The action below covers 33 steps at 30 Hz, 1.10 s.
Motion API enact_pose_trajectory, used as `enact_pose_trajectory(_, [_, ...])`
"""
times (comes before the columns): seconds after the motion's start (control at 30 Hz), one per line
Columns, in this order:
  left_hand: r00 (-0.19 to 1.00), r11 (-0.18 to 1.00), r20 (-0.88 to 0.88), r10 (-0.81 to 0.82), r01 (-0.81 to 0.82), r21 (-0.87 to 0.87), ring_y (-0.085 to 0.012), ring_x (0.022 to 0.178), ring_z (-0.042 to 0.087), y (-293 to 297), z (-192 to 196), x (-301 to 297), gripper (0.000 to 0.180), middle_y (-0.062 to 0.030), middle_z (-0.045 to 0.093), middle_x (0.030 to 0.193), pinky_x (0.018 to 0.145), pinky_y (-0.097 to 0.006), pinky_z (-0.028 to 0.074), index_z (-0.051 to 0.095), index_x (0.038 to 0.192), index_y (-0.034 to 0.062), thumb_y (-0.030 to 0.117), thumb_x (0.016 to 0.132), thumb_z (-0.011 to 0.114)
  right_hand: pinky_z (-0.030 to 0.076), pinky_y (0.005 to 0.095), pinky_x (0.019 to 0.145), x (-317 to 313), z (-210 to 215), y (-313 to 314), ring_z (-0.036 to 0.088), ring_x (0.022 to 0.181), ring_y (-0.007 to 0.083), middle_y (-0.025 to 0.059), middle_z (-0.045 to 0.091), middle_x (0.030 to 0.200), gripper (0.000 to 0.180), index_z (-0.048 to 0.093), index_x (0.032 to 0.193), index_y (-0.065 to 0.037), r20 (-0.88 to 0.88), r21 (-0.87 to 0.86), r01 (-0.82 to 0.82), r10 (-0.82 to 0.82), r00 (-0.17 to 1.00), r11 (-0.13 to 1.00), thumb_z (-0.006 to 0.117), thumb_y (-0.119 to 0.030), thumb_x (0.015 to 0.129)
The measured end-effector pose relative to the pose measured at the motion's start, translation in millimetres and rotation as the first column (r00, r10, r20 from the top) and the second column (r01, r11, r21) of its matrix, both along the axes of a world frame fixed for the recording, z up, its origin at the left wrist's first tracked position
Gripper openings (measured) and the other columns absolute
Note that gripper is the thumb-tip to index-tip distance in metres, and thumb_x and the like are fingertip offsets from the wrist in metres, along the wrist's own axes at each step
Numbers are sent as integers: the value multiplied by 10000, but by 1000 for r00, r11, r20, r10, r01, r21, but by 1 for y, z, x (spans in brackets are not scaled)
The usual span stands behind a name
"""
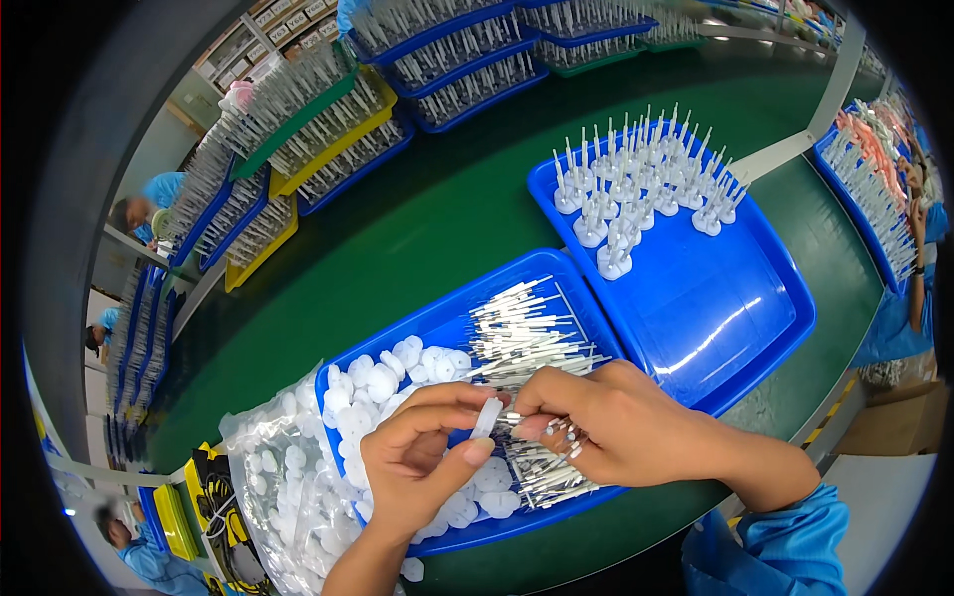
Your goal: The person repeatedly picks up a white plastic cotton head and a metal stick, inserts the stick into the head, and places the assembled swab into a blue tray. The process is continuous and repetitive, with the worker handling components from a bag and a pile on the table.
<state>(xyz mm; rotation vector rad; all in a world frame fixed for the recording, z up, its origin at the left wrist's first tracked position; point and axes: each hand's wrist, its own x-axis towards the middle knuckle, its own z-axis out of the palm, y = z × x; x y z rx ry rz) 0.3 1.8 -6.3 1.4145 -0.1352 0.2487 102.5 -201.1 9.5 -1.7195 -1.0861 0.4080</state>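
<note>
My left hand (pixel 412 462) pinches a small translucent white plastic piece (pixel 486 418) between thumb and fingers, tilted edge-on. Close against it, my right hand (pixel 636 422) is closed around several thin white rods (pixel 564 437), their ends poking out between the fingers. Whether a rod touches the plastic piece is hard to make out. Both hands are over a blue tray (pixel 437 314) of loose white plastic discs (pixel 378 382) and a heap of thin white rods (pixel 527 323). In a second blue tray (pixel 711 303), rods stand upright on white bases (pixel 636 184) toward the far side.
A clear plastic bag (pixel 278 497) of white discs lies left of the parts tray. Stacked trays of upright rods (pixel 328 129) line the green table's (pixel 417 214) far side. Black cables (pixel 224 507) hang at lower left. Other people work at left and right.
</note>
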Motion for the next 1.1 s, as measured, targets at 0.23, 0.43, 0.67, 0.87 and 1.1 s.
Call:
enact_pose_trajectory(0.23, [996,994,-33,-84,82,-67,-289,1106,629,7,-2,-1,229,-226,665,1146,964,-424,504,696,1060,-71,-111,835,680,498,350,539,-3,-5,0,705,660,270,123,703,785,175,559,1023,-36,-66,36,10,-7,998,999,663,-37,883])
enact_pose_trajectory(0.43, [997,998,-51,-60,58,-37,-288,1107,638,2,-3,-3,258,-232,700,1100,981,-424,488,707,1065,-67,-129,815,699,499,368,484,-15,1,-1,689,594,289,110,694,715,254,562,1014,-62,257,-102,139,-109,960,985,689,-5,801])
enact_pose_trajectory(0.67, [1000,994,-14,2,0,106,-273,1100,650,0,-4,-5,284,-208,707,1127,989,-412,486,711,1060,-58,-109,783,746,463,425,461,-17,-2,5,651,553,339,162,634,611,186,532,953,11,349,-28,146,-127,929,989,660,-46,831])
enact_pose_trajectory(0.87, [979,923,186,79,-143,358,-274,1081,663,5,-2,-1,368,-194,684,1177,938,-376,526,681,1097,-38,-54,750,801,485,408,511,2,-13,12,650,641,328,138,648,851,316,572,1074,-20,422,201,62,-143,895,978,693,1,782])
enact_pose_trajectory(1.1, [963,877,262,57,-174,448,-291,1112,659,2,5,3,442,-241,549,1369,973,-383,529,650,1166,-20,-14,754,811,499,375,510,-14,-5,9,668,606,263,107,689,860,218,625,1011,-53,226,90,188,-203,953,978,739,-77,826])
